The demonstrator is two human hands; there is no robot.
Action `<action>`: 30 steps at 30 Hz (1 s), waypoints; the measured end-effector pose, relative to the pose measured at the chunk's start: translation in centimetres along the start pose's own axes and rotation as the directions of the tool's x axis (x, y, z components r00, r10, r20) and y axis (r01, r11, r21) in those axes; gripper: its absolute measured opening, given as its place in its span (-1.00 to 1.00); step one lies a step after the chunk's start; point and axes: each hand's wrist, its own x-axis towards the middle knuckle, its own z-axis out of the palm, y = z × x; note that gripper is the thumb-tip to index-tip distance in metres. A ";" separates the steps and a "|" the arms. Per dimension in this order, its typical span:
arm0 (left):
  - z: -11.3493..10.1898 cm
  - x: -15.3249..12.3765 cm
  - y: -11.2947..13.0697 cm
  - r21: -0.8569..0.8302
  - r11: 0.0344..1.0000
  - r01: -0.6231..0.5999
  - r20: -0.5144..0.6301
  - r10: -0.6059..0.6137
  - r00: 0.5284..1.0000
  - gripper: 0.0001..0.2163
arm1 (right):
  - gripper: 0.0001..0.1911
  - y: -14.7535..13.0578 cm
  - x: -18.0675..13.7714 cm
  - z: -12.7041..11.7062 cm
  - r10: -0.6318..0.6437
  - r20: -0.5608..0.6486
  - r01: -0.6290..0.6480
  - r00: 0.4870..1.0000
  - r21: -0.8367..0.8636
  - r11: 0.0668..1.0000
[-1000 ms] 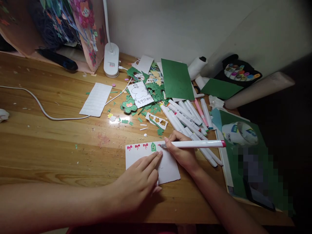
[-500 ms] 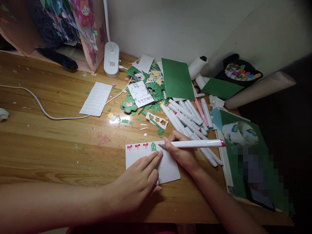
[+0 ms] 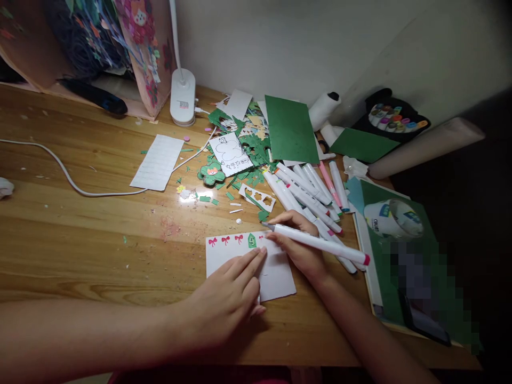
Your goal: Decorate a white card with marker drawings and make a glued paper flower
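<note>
A white card (image 3: 276, 277) lies on the wooden desk (image 3: 80, 240), with three small red bows and a green house shape drawn along its top edge. My left hand (image 3: 228, 298) rests flat on the card, fingers stretched out and holding it down. My right hand (image 3: 298, 242) pinches a white marker with a red end cap (image 3: 320, 242). Its tip sits just above the card's top right corner, off the paper.
Several white markers (image 3: 308, 192) lie in a heap behind my right hand. Green paper scraps (image 3: 248, 154), a green sheet (image 3: 290, 130), a lamp base (image 3: 183, 98) with its cable, a lined white sheet (image 3: 157, 162), a tape roll (image 3: 394, 218) and a marker case (image 3: 394, 120) crowd the desk.
The marker has lifted off the card. Its tip moved up past the top edge and its capped end swung down toward me. My left hand has stayed put.
</note>
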 end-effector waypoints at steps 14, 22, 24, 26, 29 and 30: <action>0.0 0.0 0.0 -0.014 1.000 -0.007 -0.013 0.007 1.000 -0.71 | -0.67 0.2 -0.5 0.1 0.004 0.050 0.007 0.999 -0.225 0.974; 0.0 0.0 0.1 -0.017 1.000 0.001 -0.021 -0.001 1.000 -0.73 | -0.69 0.2 -0.5 0.1 -0.015 0.059 0.029 0.998 -0.241 0.970; 0.0 0.0 0.1 -0.016 1.000 0.001 -0.025 -0.001 1.000 -0.72 | -0.69 0.2 -0.4 0.1 -0.011 0.052 0.022 0.999 -0.217 0.976; 0.0 0.0 0.1 -0.013 1.000 -0.001 -0.029 0.001 1.000 -0.71 | -0.70 0.2 -0.4 0.1 -0.010 0.052 0.021 0.999 -0.226 0.974; 0.0 0.0 0.0 -0.010 1.000 -0.005 -0.026 0.005 1.000 -0.70 | -0.70 0.2 -0.4 0.1 -0.015 0.068 0.032 0.998 -0.255 0.967; 0.0 0.0 0.0 -0.010 1.000 -0.007 -0.023 0.006 1.000 -0.71 | -0.69 0.3 -0.4 0.1 -0.016 0.072 0.034 0.997 -0.253 0.967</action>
